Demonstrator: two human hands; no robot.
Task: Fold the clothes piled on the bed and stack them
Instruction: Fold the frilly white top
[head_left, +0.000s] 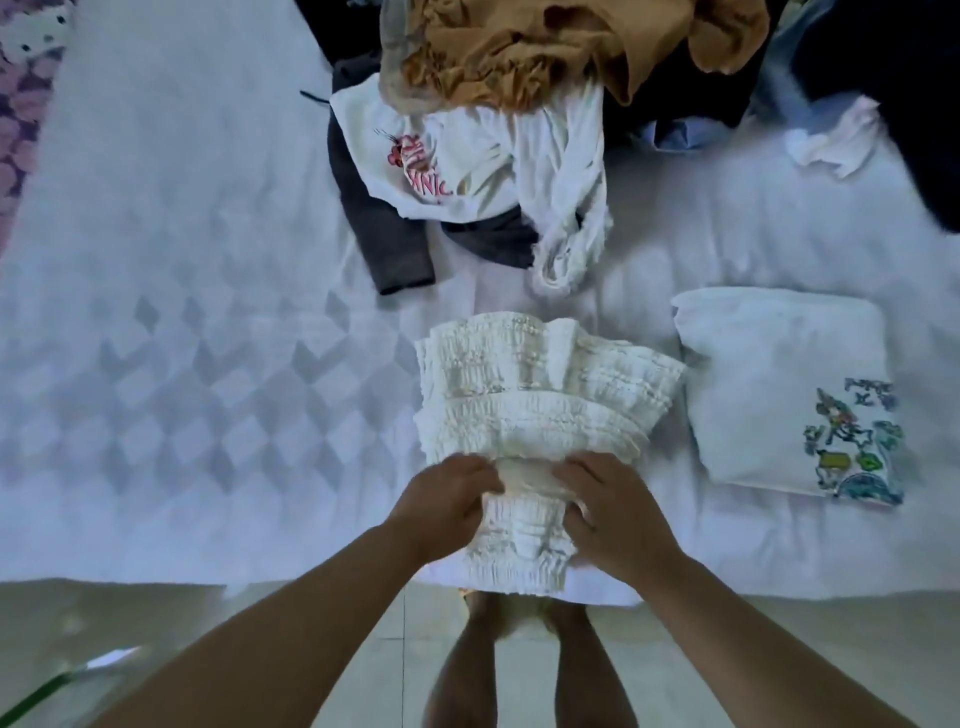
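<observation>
A white ruffled, tiered garment (540, 384) lies on the white bed sheet (208, 312) near the front edge, its narrow smocked end hanging toward me. My left hand (447, 499) grips that narrow part on its left side. My right hand (610, 512) grips it on the right side, fingers curled into the fabric. To the right lies a folded white shirt (779, 384) with a colourful print at its near corner. Farther back sits the unfolded pile: a white shirt with red print (467, 166), a dark grey garment (395, 249) and a mustard-brown garment (519, 52).
A crumpled white cloth (831, 140) and dark clothes (909, 78) lie at the back right. A purple patterned fabric (21, 114) shows at the far left. The bed edge runs across near my hands; tiled floor (779, 665) and my legs are below.
</observation>
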